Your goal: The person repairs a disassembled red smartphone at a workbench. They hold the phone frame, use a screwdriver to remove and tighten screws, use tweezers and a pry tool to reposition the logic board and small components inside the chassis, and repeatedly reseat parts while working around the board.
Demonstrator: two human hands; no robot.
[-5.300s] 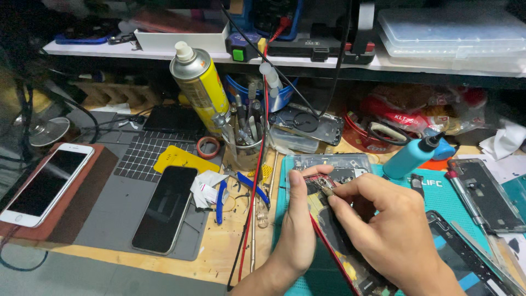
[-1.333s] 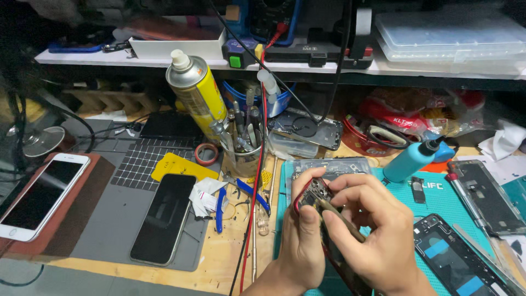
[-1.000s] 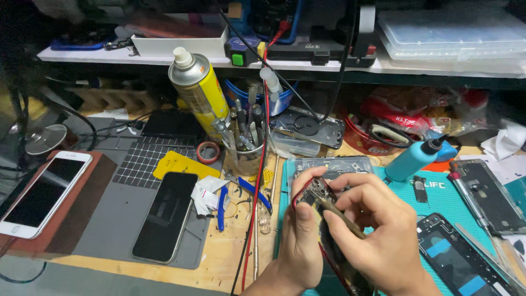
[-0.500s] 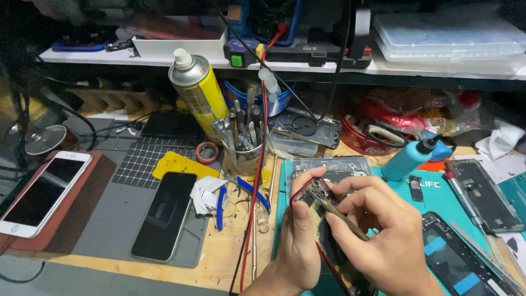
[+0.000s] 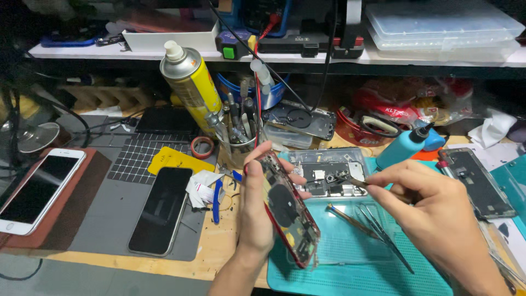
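Left hand [image 5: 257, 219]: fingers wrapped around a red opened phone [image 5: 287, 211], held tilted above the teal mat's [image 5: 350, 257] left edge, internals facing right. Right hand [image 5: 438, 219]: fingers pinched closed on a thin tool [image 5: 356, 181], its tip at a small camera part [image 5: 334, 177] over a clear parts tray [image 5: 329, 178]. Tweezers [image 5: 378, 233] lie on the mat. On the tabletop [image 5: 213, 249], left: black phone [image 5: 161, 211] on a grey mat [image 5: 104, 214], white phone [image 5: 35, 189], blue cutters [image 5: 217, 197]. Behind: yellow spray can [image 5: 192, 87], blue bottle [image 5: 402, 148].
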